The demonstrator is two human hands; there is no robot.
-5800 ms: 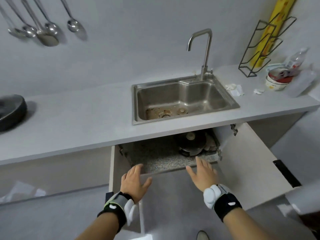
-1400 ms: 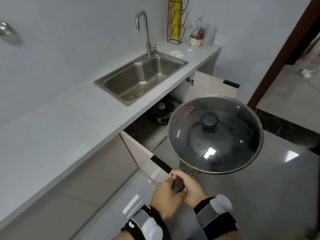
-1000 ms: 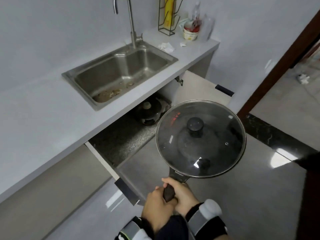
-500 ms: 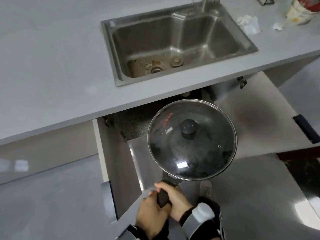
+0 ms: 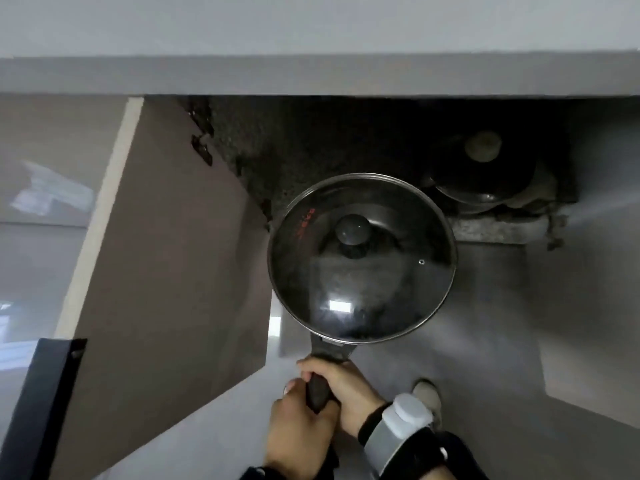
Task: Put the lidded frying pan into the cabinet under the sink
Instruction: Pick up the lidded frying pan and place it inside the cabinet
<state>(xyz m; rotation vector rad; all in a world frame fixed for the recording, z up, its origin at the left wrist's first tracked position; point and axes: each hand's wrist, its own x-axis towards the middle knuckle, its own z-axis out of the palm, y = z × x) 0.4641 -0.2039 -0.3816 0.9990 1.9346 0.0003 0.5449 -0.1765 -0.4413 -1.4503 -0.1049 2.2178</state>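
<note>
The black frying pan (image 5: 362, 271) with its glass lid and black knob is held level in mid-air, just in front of the open cabinet (image 5: 311, 140) under the counter. Its far rim overlaps the cabinet's speckled floor edge. Both hands grip the dark handle: my right hand (image 5: 341, 389) is higher on it, my left hand (image 5: 298, 434) is below, nearer me. The sink itself is out of view above the counter edge.
A dark lidded pot (image 5: 481, 174) sits at the cabinet's back right. The left cabinet door (image 5: 166, 271) stands open with a black handle (image 5: 38, 407) at its near edge. The right door (image 5: 595, 271) is open too. The counter's front edge (image 5: 311, 76) runs across the top.
I have lowered my view to cabinet level; the sink has left the frame. The pan has moved forward and down, its far rim now at the cabinet opening. Both hands keep the handle.
</note>
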